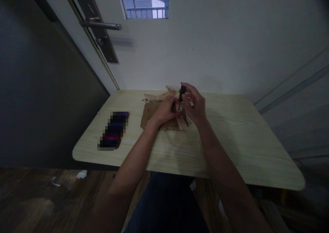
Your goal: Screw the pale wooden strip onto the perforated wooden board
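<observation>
1. The right hand (195, 104) grasps a small screwdriver (182, 93) by its black handle, thumb on the near side and fingers curled toward the far side. The tool stands nearly upright just left of this hand, its shaft pointing down between the two hands.
2. The left hand (166, 111) grips a pale strip of wood (182, 123), with its thumb and fingertips at the strip, just left of and below the right hand. How tightly it presses cannot be told.
3. The strip runs out from under the left fingertips toward the person, its near end bare. The screwdriver's tip is at the strip's upper part, beside the left fingertips; whether it sits in a screw is too small to tell.
4. Under the left hand lies a piece of brown cardboard (147, 114), dotted with small dark marks on the part left of that hand. The strip lies over its right side.
5. Just beyond the left hand are more pale wood pieces (158, 97), lying at different angles. A few thin dark bits (144, 100) are at their left end, too small to name.
6. Well to the left of the left hand lies a phone (113, 132), its screen blurred into blocks.
7. All of this is on a light table (231, 133), which stretches bare to the right of the right hand.
8. Beyond both hands is a white door (218, 37); its metal handle (102, 25) is far to the left hand's upper left.
</observation>
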Motion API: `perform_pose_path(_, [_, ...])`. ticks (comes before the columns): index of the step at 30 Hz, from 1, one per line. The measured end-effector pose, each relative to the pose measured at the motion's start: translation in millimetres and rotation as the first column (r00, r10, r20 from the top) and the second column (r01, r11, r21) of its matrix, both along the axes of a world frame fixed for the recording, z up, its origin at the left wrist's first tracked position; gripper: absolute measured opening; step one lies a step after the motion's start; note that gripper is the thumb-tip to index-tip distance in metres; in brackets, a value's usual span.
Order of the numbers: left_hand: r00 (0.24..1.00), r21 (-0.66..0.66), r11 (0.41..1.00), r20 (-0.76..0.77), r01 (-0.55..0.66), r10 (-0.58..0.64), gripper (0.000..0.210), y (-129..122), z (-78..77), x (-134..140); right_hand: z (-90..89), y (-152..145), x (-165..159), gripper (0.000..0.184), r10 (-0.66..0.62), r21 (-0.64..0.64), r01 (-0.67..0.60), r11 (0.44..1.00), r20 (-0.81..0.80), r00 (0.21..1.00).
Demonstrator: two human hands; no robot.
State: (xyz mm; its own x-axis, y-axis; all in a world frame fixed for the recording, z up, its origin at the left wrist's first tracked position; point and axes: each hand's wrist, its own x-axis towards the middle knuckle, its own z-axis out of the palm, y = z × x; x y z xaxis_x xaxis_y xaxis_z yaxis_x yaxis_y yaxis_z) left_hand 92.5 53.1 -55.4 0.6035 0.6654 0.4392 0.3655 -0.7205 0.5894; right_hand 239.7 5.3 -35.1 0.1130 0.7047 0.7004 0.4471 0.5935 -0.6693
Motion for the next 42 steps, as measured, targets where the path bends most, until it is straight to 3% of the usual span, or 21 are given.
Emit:
perform_pose_path(9, [1.000,0.011,1.000,0.010,0.003,-0.004,0.039,1.5,-1.4,0.1,-3.6,4.0,0.5,0.037,-0.168,0.067,0.170,0.983,-0.043,0.985])
perform_pose_path(17, [1.000,0.003,1.000,-0.014,0.002,-0.002,0.038,-0.7,2.6,0.0,-1.8,0.4,-0.6,0.038,0.066,-0.002,-0.067,0.998,-0.094,0.993])
perform_pose_path(20, [1.000,0.015,1.000,0.004,0.013,-0.013,0.038,0.3,0.7,0.1,-2.4,2.3,0.0,0.036,0.056,0.014,-0.055,0.998,-0.079,0.995])
perform_pose_path(28, [1.000,0.026,1.000,0.005,0.000,0.000,0.044,2.2,-2.8,0.6,-3.5,4.5,0.7,0.035,-0.128,0.081,0.126,0.989,0.025,0.991])
perform_pose_path(31, [1.000,0.021,1.000,-0.003,0.000,0.000,0.043,1.2,-0.7,0.6,-2.1,2.2,0.7,0.037,-0.100,0.067,0.097,0.993,0.032,0.995])
perform_pose_path(37, [1.000,0.013,1.000,0.021,0.021,-0.021,0.038,0.1,1.4,0.3,0.3,-0.5,0.4,0.049,0.074,-0.017,-0.073,0.997,0.015,0.997])
perform_pose_path(42, [1.000,0.023,1.000,0.022,0.022,-0.022,0.040,2.0,-2.2,0.1,-1.4,4.1,2.7,0.045,0.051,-0.002,-0.052,0.999,-0.055,0.997])
